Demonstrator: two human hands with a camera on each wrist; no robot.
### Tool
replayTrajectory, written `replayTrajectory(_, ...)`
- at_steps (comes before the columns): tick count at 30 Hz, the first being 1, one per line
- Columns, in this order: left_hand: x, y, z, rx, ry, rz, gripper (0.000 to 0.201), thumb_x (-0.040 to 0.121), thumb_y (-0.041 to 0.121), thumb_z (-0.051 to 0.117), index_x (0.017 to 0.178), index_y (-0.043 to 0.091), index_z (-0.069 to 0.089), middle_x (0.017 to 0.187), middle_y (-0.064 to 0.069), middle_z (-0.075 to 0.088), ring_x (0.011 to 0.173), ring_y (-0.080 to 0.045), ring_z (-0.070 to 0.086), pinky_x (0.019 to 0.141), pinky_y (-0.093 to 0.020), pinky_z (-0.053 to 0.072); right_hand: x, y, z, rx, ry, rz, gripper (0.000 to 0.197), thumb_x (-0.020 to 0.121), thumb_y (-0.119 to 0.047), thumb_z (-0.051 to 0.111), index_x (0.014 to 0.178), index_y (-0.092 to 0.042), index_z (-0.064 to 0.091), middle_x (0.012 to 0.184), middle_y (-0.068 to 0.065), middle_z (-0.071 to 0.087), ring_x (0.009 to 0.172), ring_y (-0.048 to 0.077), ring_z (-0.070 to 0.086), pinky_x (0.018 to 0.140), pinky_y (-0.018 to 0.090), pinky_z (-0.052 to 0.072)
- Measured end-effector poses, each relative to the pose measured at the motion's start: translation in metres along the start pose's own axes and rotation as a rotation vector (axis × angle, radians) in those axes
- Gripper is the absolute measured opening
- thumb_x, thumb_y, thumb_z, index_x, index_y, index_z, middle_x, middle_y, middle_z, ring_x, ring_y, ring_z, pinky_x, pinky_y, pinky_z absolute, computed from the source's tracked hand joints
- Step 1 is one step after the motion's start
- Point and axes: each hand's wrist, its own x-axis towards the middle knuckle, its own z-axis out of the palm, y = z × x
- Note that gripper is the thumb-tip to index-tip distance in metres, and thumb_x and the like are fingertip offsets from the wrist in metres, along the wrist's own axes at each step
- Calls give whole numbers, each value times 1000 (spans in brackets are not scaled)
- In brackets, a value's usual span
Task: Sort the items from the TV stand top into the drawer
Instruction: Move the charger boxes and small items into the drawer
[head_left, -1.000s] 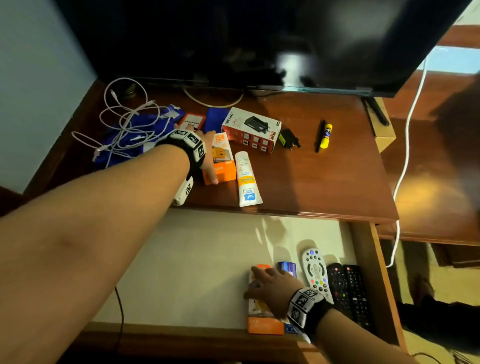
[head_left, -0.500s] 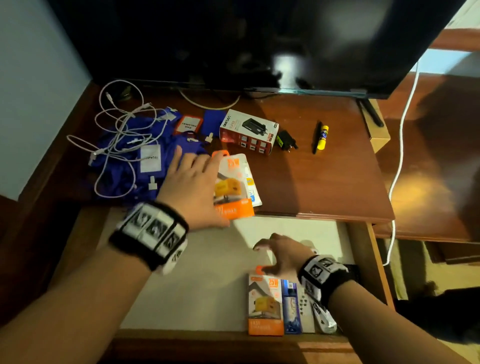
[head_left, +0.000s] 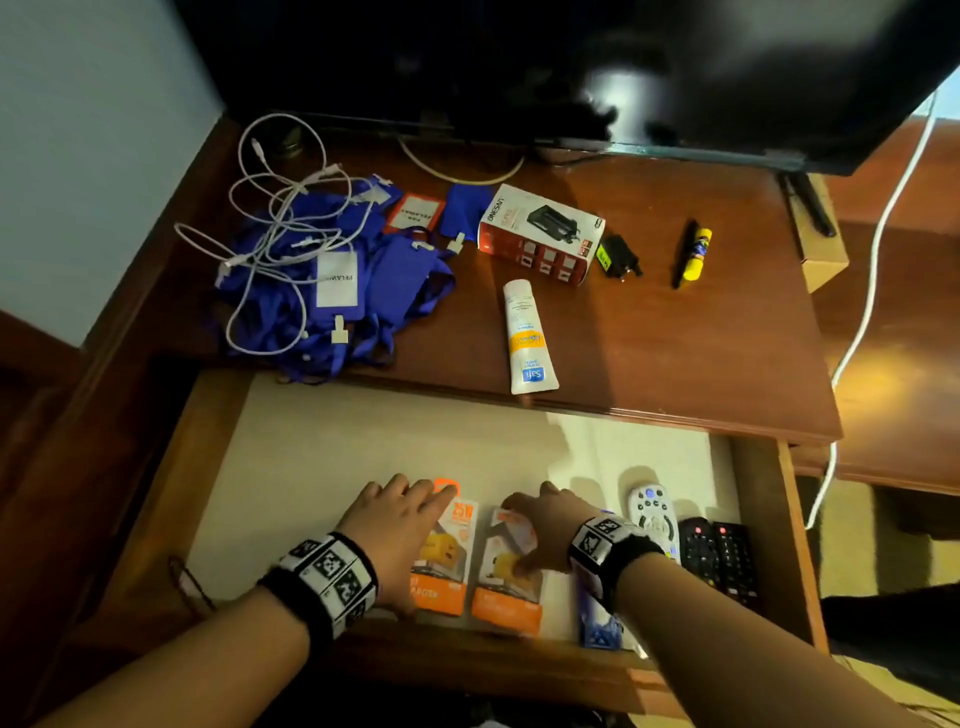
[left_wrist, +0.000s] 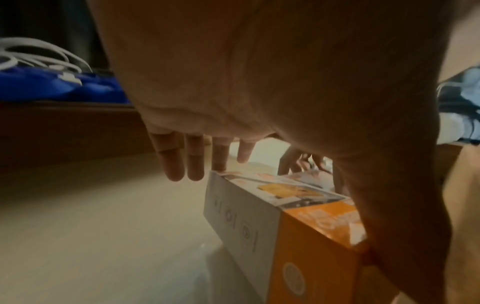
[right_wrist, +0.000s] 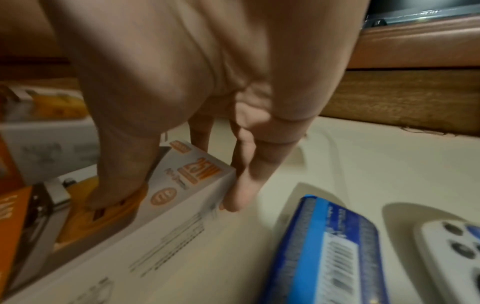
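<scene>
Down off the bench (head_left: 675, 338) comes the left hand (head_left: 395, 530), and its orange charger box (head_left: 452, 561) now lies in the drawer (head_left: 311, 457), just left of a matching box (head_left: 506, 608). The left grip is slack, fingers nearly straight over the box top. The right hand (head_left: 550, 525) pinches the matching box, thumb on top. A tube (head_left: 527, 338) and other things wait on the bench, so much sorting remains.

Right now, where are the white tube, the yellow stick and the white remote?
white tube (head_left: 526, 338): head view, on its orange label.
yellow stick (head_left: 699, 254): head view, mid-body.
white remote (head_left: 653, 517): head view, on its buttons.
</scene>
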Motion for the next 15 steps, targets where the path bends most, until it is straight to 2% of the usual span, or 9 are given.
replayTrajectory(5,24,-7,13,56,-107,-68,159,58,62,92,160,17,-20,167,-4,10,148,-30,22,120,-52,27,-1,-17,-1,149,40,-17,76,82,-49,79,147,-38,42,130,4,51,120,28,58,99,43,53)
replayTrajectory(7,29,-6,16,65,-122,-75,162,57,60,93,159,14,-23,167,-6,6,149,-30,20,121,-53,26,-7,-18,-21,148,105,-14,60,85,-55,73,138,-33,53,126,4,56,115,28,63,95,39,54)
replayTrajectory(8,30,-5,17,76,-131,-73,163,57,60,93,159,13,-25,167,-7,4,150,-31,18,122,-53,25,-11,-18,-37,129,202,-28,47,89,-55,68,128,-29,61,121,4,62,109,28,66,89,36,54)
replayTrajectory(10,33,-2,19,90,-144,-63,164,56,62,93,158,13,-26,168,-9,0,152,-33,15,122,-54,25,-22,-17,-77,131,548,-88,27,95,-48,61,98,-23,69,97,6,72,88,31,70,70,30,48)
replayTrajectory(12,35,1,23,80,-129,-55,162,56,62,93,160,15,-22,169,-9,0,153,-33,15,122,-53,26,-39,-17,-122,182,935,-133,28,96,-44,59,81,-20,63,74,2,67,65,28,63,57,27,40)
replayTrajectory(13,36,2,25,73,-124,-51,160,56,62,93,160,16,-20,169,-9,2,153,-32,16,122,-52,26,-47,-17,-144,216,1064,-143,27,96,-42,59,79,-21,58,71,-3,61,61,23,57,54,27,38)
replayTrajectory(14,36,2,27,65,-124,-46,158,57,61,93,161,17,-19,169,-9,4,153,-32,16,122,-51,26,-49,-16,-162,258,1125,-137,25,96,-42,60,83,-22,55,75,-5,58,64,18,53,56,27,40)
replayTrajectory(15,36,3,28,51,-126,-41,156,59,59,93,161,19,-17,168,-9,5,152,-32,16,122,-50,27,-47,-15,-178,306,1119,-103,23,95,-44,62,91,-22,55,85,-4,58,72,17,54,62,28,45)
